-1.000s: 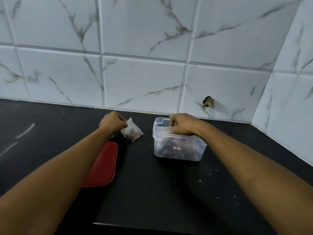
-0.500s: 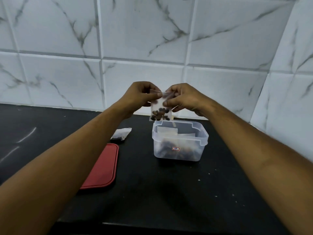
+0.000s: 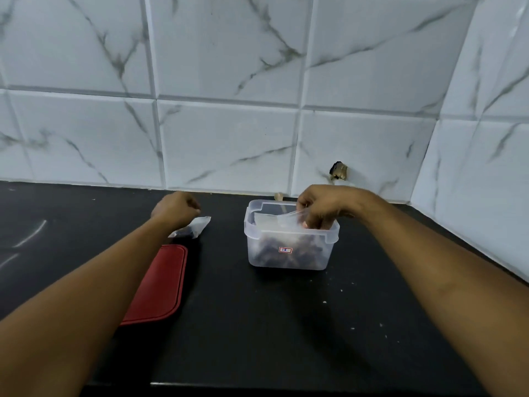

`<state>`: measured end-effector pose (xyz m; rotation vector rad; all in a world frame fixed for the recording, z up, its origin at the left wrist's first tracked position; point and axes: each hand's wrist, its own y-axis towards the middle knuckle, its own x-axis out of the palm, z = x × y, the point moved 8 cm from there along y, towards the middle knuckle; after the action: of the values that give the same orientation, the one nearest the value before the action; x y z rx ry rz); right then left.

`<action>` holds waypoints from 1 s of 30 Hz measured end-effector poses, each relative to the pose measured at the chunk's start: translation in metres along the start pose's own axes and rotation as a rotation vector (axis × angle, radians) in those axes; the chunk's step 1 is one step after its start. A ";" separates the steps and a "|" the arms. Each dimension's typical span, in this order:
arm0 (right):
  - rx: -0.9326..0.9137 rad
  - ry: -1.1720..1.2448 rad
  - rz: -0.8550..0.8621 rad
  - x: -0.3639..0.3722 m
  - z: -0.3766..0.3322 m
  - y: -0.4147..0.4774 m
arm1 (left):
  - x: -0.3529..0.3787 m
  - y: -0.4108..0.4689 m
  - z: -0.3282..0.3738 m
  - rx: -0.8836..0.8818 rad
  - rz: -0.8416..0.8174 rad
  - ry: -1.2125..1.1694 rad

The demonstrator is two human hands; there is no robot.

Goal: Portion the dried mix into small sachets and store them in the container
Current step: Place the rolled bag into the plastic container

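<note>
A clear plastic container (image 3: 289,255) stands on the black counter, with dark dried mix showing through its walls and sachets inside. My right hand (image 3: 320,209) reaches into its right side and pinches a clear sachet (image 3: 282,219) at the rim. My left hand (image 3: 176,209) is curled just above and left of another small sachet (image 3: 191,227) that lies on the counter with dark mix in it. I cannot tell whether its fingers touch that sachet.
The container's red lid (image 3: 160,287) lies flat on the counter under my left forearm. A white marble-tiled wall runs close behind, with a chipped hole (image 3: 338,171) in it. A second tiled wall closes the right side.
Both hands came down from holding a sachet up over the container. My right hand took that sachet into the container. My left hand went back to the sachet on the counter.
</note>
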<state>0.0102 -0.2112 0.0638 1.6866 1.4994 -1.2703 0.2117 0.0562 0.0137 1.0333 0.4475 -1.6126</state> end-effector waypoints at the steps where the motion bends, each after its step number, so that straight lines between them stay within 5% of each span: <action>1: 0.010 -0.100 0.029 0.001 -0.003 0.002 | 0.003 0.002 -0.011 -0.030 -0.015 0.046; 8: 0.034 -0.552 0.101 0.013 -0.023 -0.003 | 0.017 0.006 -0.027 -0.097 -0.181 0.166; 18: 0.022 -0.343 0.227 -0.015 -0.020 -0.004 | 0.020 -0.008 -0.019 -0.242 -0.258 -0.257; 30: -0.196 0.558 0.199 -0.028 -0.030 -0.012 | -0.058 -0.032 0.137 0.257 -0.089 -0.672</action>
<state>0.0092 -0.1948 0.1037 2.0936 1.6353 -0.5463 0.1296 -0.0011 0.1278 0.5961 -0.1741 -2.0107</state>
